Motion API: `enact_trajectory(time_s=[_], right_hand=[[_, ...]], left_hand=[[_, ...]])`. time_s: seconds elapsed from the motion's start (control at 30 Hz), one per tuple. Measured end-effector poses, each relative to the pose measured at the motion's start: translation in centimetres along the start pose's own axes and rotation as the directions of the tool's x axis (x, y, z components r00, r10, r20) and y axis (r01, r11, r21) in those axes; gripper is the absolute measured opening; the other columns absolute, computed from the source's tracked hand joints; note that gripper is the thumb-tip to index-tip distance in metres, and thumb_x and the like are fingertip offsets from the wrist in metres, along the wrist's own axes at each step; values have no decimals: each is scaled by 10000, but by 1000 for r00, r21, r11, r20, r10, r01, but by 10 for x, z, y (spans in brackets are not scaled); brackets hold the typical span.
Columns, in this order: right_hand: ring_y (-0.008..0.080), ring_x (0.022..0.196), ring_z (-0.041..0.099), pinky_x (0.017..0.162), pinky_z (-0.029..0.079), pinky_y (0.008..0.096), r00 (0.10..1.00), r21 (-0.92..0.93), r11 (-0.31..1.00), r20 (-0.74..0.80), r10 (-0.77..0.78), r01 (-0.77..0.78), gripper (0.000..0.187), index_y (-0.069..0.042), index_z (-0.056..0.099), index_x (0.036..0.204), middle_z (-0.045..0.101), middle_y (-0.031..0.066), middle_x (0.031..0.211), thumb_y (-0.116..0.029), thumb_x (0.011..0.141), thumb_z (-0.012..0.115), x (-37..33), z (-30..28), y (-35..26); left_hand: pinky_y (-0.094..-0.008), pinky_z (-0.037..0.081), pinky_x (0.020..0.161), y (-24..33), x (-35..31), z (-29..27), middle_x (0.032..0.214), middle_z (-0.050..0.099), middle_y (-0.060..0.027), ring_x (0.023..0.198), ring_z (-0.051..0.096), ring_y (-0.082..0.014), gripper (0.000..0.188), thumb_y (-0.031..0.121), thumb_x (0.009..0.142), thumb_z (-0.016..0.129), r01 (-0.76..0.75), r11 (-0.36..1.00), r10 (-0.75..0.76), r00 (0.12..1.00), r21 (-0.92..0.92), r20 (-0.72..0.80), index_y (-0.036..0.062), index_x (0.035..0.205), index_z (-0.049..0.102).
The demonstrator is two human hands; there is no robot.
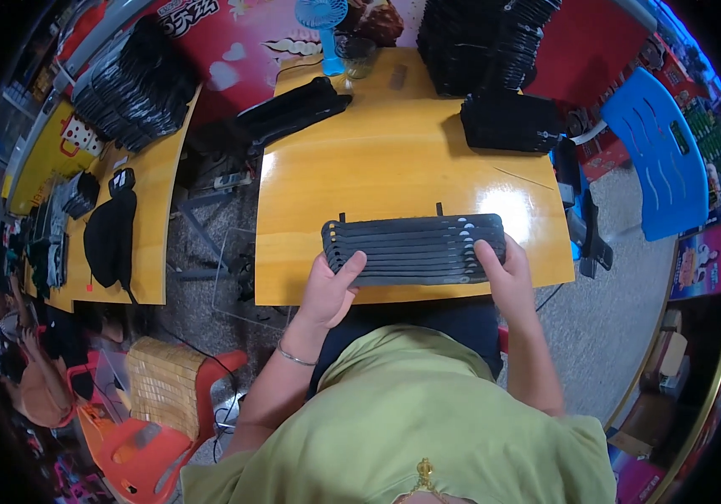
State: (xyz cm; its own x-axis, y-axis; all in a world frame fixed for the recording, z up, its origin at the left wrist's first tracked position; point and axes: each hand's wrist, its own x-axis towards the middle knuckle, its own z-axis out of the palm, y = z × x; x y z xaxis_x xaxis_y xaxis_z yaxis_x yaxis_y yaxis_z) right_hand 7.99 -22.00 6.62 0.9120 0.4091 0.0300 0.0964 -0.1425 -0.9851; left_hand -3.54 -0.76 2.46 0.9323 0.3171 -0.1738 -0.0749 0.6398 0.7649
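Note:
Between my two hands is a fanned stack of flat black fabric strips [411, 252], held level over the front edge of the yellow table. Its layers overlap like steps, with rounded ends and small pale marks towards the right. My left hand [331, 290] grips the left end, thumb on top and fingers hidden beneath. At the right end, my right hand [507, 273] holds in the same way, its thumb pressing on the upper layers. Two short dark tabs stick out past the stack's far edge.
The yellow table [335, 185] carries a black bundle [293, 113] at far left, a black stack [510, 123] and a taller pile [482, 42] at far right. A blue fan [323, 25] stands at the back. Left is a side table [150, 227]; right, a blue chair [659, 160].

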Motion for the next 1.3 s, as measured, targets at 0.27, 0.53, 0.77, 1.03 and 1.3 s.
enact_trajectory(time_s=[0.27,0.53,0.77,1.03,1.3], right_hand=[[76,649,567,523,473,226,977,199,956,38,212,-215,205,22,575,1015,610,33,790,-150,903,570,8,-4,1],[53,665,537,555,441,200,999,144,989,-32,32,-28,217,18,588,970,594,19,768,-174,949,490,18,-10,19],[68,745,522,710,436,234,981,229,956,-13,192,-184,378,36,611,983,605,11,813,-263,998,379,24,-31,39],[66,746,534,689,431,214,988,266,952,25,150,-151,294,41,626,930,613,4,807,-194,968,454,34,-35,36],[58,736,512,668,417,206,980,197,961,-3,200,-195,240,20,628,931,582,-20,799,-175,947,489,38,-56,47]], left_hand=[[-307,495,826,-5,6,9,1097,610,-46,993,592,-157,233,122,916,565,74,993,-74,997,-97,0,57,1137,535],[-344,515,811,-7,14,7,1092,608,-65,993,596,-169,239,126,920,555,126,992,-125,989,7,-73,55,1145,522],[-336,505,834,-4,20,8,1100,605,-73,999,593,-170,246,104,916,549,165,986,-163,985,23,-62,44,1153,518],[-336,483,881,-2,27,16,1110,600,-90,1014,586,-178,245,90,916,540,161,984,-157,986,82,-57,1,1143,522],[-334,480,889,-1,34,28,1111,597,-88,1026,580,-180,240,94,924,531,146,984,-140,988,102,-66,0,1144,518]])
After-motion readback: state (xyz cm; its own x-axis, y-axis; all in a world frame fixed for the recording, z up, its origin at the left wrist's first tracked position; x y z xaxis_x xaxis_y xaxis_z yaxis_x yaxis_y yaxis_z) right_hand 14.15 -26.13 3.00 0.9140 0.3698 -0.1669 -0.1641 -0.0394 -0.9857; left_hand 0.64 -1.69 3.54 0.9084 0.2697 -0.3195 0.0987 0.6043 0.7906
